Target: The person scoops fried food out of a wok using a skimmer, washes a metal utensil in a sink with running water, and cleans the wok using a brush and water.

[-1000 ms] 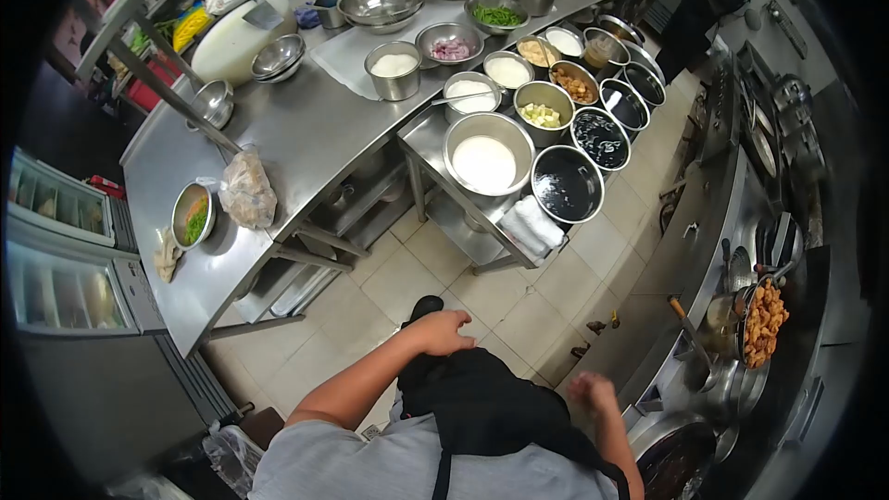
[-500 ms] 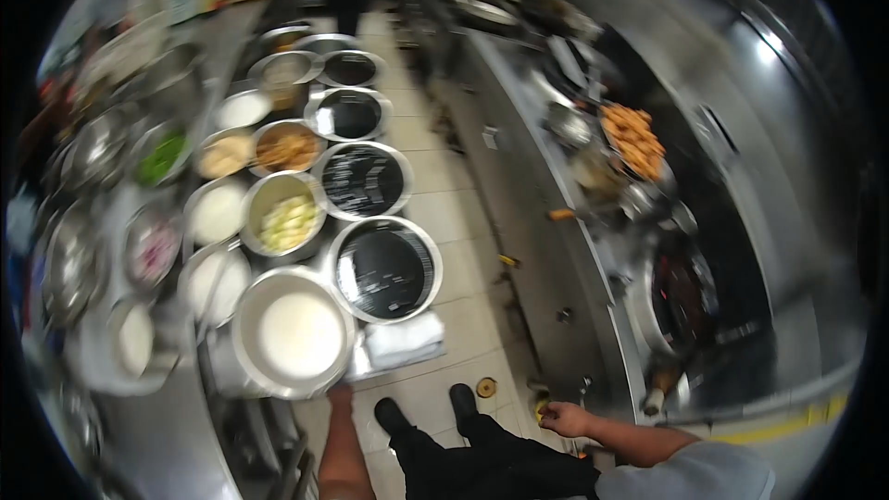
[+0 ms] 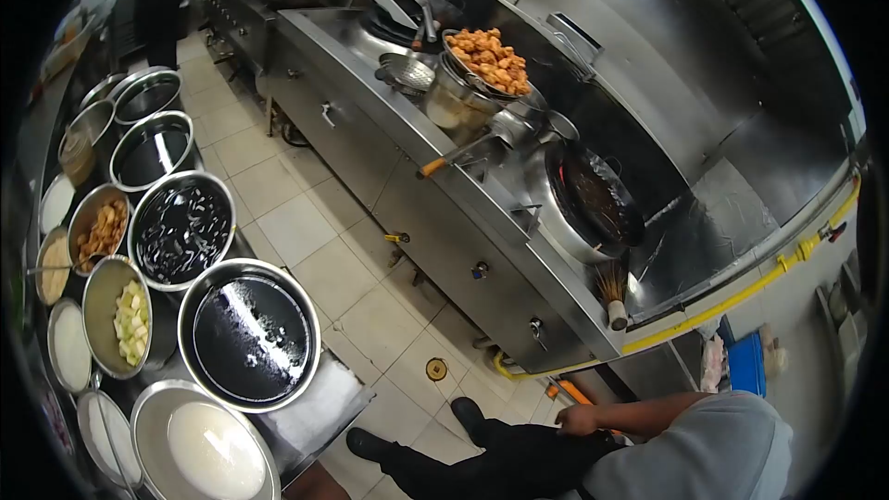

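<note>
My right hand [image 3: 579, 419] hangs in front of my dark trousers with its fingers curled in, and no object shows in it. Of my left side only a blurred patch of skin [image 3: 315, 481] shows at the bottom edge, under the table corner; its fingers are hidden. Nearest to that patch are a folded white cloth [image 3: 310, 403], a large pot of dark liquid [image 3: 250, 333] and a wide pot of white liquid [image 3: 215, 449]. Beyond my right hand, on the stove, a wok [image 3: 593, 199] holds dark liquid, and a short bamboo brush [image 3: 613, 301] lies beside it.
Fried pieces [image 3: 486, 60] fill a strainer over a pot on the stove. A ladle with a wooden handle [image 3: 454, 157] juts over the stove's front edge. A yellow pipe [image 3: 722, 308] runs along the right end. A person in dark clothing [image 3: 157, 5] stands far left.
The view has swung right toward the stove, so the pots now lie at the left. My left hand has slipped almost out of view; my right hand is nearer my body.
</note>
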Motion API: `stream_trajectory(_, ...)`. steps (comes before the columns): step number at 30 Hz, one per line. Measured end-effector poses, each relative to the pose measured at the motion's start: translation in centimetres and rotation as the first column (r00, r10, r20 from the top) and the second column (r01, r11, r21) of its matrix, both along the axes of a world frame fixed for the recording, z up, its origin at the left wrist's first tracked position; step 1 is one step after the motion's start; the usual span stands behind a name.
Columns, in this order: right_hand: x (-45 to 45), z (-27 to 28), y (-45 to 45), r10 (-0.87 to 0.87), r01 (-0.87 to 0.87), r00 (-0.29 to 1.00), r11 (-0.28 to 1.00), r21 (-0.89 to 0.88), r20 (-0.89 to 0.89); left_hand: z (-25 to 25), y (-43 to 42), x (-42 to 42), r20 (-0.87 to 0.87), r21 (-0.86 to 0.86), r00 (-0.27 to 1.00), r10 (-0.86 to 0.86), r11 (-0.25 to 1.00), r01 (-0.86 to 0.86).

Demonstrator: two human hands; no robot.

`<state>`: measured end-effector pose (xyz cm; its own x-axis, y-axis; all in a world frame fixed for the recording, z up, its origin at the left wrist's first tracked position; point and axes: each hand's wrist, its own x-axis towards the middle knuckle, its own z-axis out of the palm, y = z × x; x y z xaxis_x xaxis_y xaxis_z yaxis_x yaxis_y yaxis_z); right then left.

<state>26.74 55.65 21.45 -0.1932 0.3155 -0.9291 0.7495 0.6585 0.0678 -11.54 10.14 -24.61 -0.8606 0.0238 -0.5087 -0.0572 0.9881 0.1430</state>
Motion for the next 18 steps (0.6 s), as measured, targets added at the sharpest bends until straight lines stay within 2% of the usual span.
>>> stream_trajectory(1,-0.6,-0.2,-0.1,-0.01,0.01,1.0,1.0,-0.004,-0.006,0.4,-0.3,0.0,-0.011,-0.001,1.0,-0.003,1.0,0.003)
stream_trajectory(3,-3.5,0.5,-1.0,-0.009,0.006,0.99,1.0,-0.021,-0.14,1.4,-0.9,-0.4,-0.041,0.002,0.999,-0.015,1.0,0.015)
stream_trajectory(6,-6.1,-1.3,-0.5,0.015,-0.022,0.972,0.999,-0.024,-0.236,4.5,-2.0,-0.6,-0.12,0.017,0.992,-0.047,0.999,0.049)
stream_trajectory(8,-9.3,-3.6,0.7,0.001,-0.022,0.948,0.998,-0.062,-0.317,6.9,-2.2,-0.5,-0.231,0.047,0.97,-0.079,0.995,0.092)
stream_trajectory(10,-14.6,-3.9,1.8,-0.068,0.036,0.917,0.995,-0.088,-0.394,8.2,-2.6,-0.1,-0.42,0.078,0.903,-0.095,0.987,0.14)
stream_trajectory(11,-18.6,-3.0,2.3,-0.124,0.087,0.902,0.991,-0.106,-0.414,9.7,-3.2,1.3,-0.324,0.056,0.936,-0.135,0.985,0.162)
stream_trajectory(12,-22.0,-3.7,3.1,-0.399,0.323,0.764,0.917,-0.236,-0.507,11.1,-3.8,2.6,-0.286,0.044,0.944,-0.163,0.982,0.183)
stream_trajectory(13,-25.8,-3.1,3.8,-0.633,0.474,0.533,0.773,-0.421,-0.562,12.5,-4.3,3.8,-0.272,0.033,0.944,-0.187,0.979,0.203)
stream_trajectory(14,-29.6,-3.8,5.2,-0.811,0.526,0.292,0.579,-0.623,-0.507,14.1,-5.2,4.8,-0.262,0.021,0.944,-0.2,0.977,0.213)
stream_trajectory(16,-37.2,-0.8,7.3,-0.912,0.497,0.008,0.359,-0.79,-0.41,17.3,-6.3,7.7,-0.263,-0.008,0.936,-0.236,0.97,0.242)
stream_trajectory(18,-43.7,-2.4,11.4,-0.971,0.365,-0.194,0.061,-0.929,-0.14,20.9,-7.4,11.1,-0.275,-0.046,0.922,-0.272,0.962,0.27)
